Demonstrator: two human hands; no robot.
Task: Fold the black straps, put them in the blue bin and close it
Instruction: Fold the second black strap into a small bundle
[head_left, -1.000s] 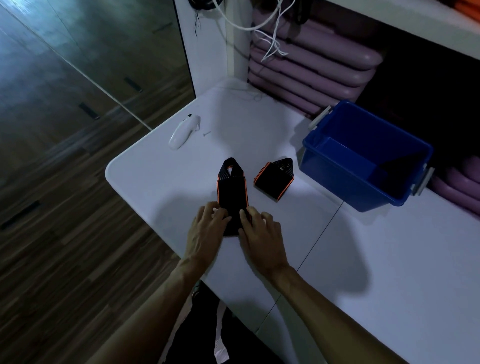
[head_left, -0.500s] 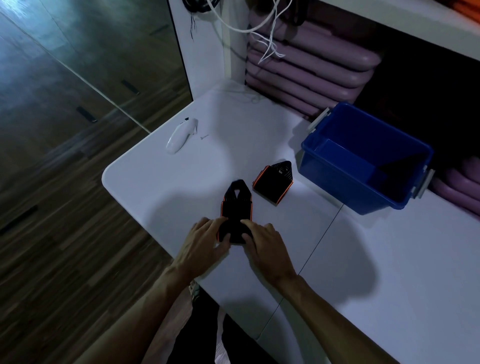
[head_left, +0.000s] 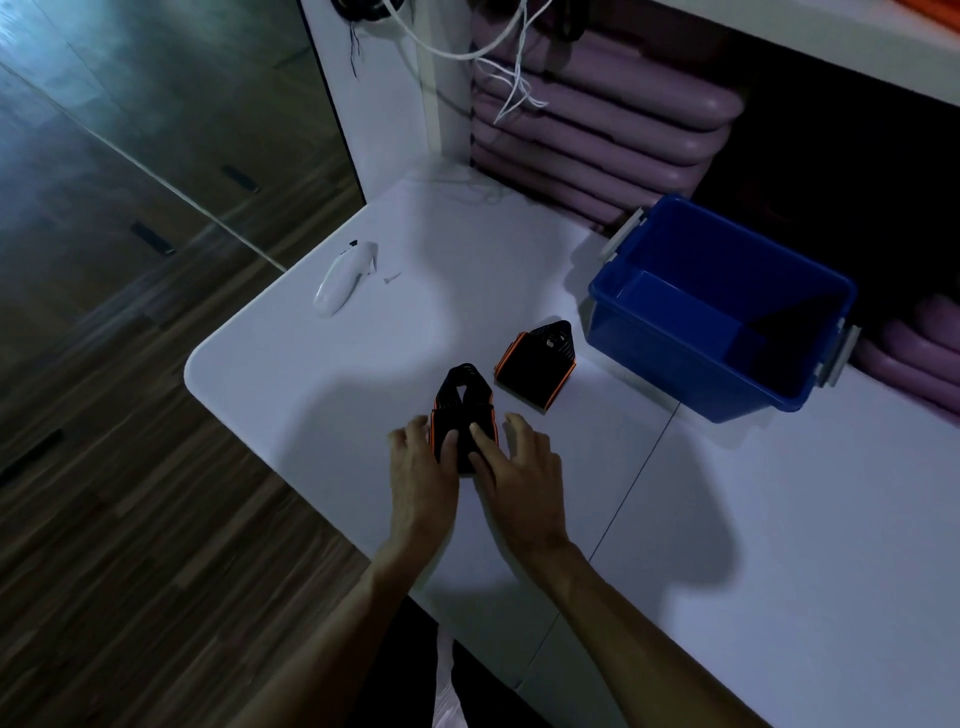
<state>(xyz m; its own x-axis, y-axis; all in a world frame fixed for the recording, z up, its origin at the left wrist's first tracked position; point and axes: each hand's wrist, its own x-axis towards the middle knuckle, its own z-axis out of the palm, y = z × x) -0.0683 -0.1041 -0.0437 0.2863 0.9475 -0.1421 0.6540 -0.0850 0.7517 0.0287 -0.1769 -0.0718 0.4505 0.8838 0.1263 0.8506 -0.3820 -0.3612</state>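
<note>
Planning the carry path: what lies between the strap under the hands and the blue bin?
The head view shows the second folded strap between the strap under the hands and the blue bin.

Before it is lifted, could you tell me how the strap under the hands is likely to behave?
The folded strap is probably soft, since it lies in layers. It may spring open once the left hand and right hand release it. Probably light.

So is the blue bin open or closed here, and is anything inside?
Open. The blue bin has no lid on it, and its inside shows bare; both black straps lie on the table.
</note>
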